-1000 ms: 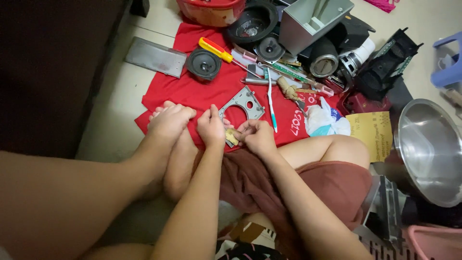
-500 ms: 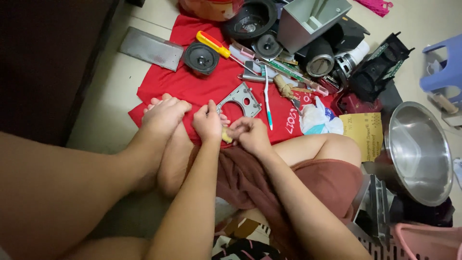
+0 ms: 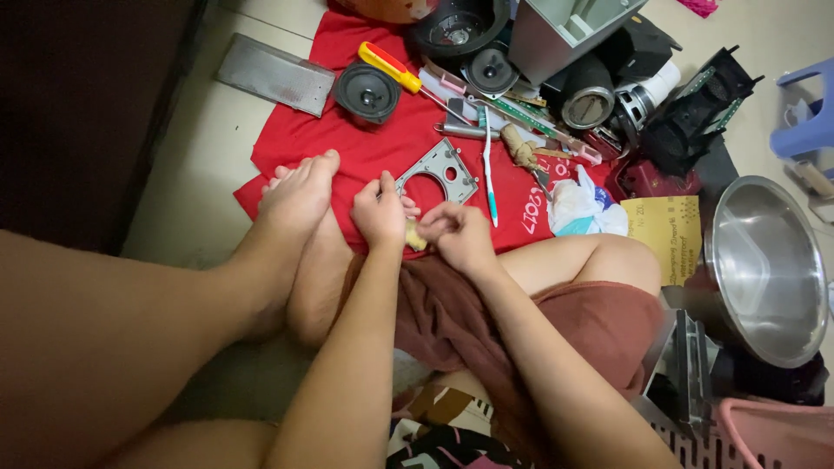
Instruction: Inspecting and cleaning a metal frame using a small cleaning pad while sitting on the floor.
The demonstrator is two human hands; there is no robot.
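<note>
My left hand (image 3: 379,211) and my right hand (image 3: 458,236) meet over the near edge of a red cloth (image 3: 339,139), both pinching a small yellowish piece (image 3: 414,234) between their fingertips. What the piece is cannot be made out. Just beyond the hands lies a grey metal plate with a round hole (image 3: 437,173) and a toothbrush with a teal handle (image 3: 488,178). My bare feet (image 3: 295,204) rest on the cloth to the left of the hands.
On the cloth lie a round speaker (image 3: 367,92), a yellow and red screwdriver (image 3: 400,72), more speaker parts and small tools. A steel bowl (image 3: 764,269) sits at right, a metal grille (image 3: 275,74) at left, a blue stool (image 3: 808,113) far right.
The view has tilted slightly, so everything sits a little lower and left in the frame. Both hands stay together on the small yellowish piece, fingers shifting only slightly.
</note>
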